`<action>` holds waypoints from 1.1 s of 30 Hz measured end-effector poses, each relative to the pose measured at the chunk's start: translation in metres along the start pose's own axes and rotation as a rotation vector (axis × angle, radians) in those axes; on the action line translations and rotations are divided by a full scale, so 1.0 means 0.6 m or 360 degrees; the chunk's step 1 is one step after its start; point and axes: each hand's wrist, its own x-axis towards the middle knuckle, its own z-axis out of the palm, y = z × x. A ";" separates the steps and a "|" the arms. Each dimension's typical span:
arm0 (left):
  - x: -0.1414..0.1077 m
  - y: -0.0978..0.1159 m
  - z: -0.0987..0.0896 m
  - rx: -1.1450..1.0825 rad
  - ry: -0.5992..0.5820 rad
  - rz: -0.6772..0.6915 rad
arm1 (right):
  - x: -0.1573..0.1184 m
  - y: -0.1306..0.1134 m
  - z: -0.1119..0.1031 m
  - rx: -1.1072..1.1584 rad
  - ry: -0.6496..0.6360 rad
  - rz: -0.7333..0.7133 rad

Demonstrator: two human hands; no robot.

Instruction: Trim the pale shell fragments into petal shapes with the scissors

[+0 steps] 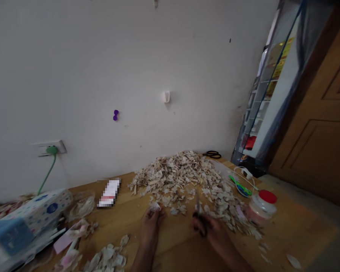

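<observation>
My left hand [152,221] is closed on a small pale flake [155,206], pinched at the fingertips over the wooden table [175,241]. To its right, my right hand [212,226] grips dark-handled scissors [200,223], blades pointing up and away, slightly blurred. The blades are apart from the flake. Behind both hands lies a large heap of pale, thin flakes [178,170], spreading down the right side. A smaller pile of whitish flakes [107,258] sits at the front left.
A phone [110,193] lies left of the heap. Tissue packs [45,206] and plastic wrapping occupy the far left. At right stand a red-lidded jar [262,207] and a white cable [247,173]. Another pair of black-handled scissors [213,154] lies behind the heap, near the wall.
</observation>
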 end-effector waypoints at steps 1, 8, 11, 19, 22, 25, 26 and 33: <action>0.000 0.000 0.000 0.0002 -0.0004 0.0009 | 0.026 -0.011 0.004 0.0120 -0.0013 -0.0018; -0.013 0.005 -0.001 -0.0022 -0.0065 0.0087 | 0.045 0.032 0.069 -0.0296 -0.0074 -0.0264; -0.013 0.004 -0.003 -0.0116 0.0029 0.0105 | 0.026 0.057 0.079 -0.0661 -0.0030 -0.0505; -0.016 0.008 0.007 -0.0289 0.0148 0.0128 | 0.012 0.026 0.087 -0.1194 -0.0265 -0.0383; -0.022 0.010 0.010 -0.0315 0.0042 0.0189 | 0.009 0.017 0.089 -0.1233 -0.0304 -0.0368; -0.027 0.008 0.014 -0.0385 -0.0029 0.0178 | 0.008 0.011 0.089 -0.1206 -0.0342 -0.0355; -0.028 0.006 0.015 -0.0399 -0.0047 0.0163 | 0.008 0.010 0.089 -0.1200 -0.0343 -0.0354; -0.032 -0.010 0.017 -0.0241 -0.0242 0.0214 | 0.011 0.015 0.087 -0.1251 -0.0362 -0.0286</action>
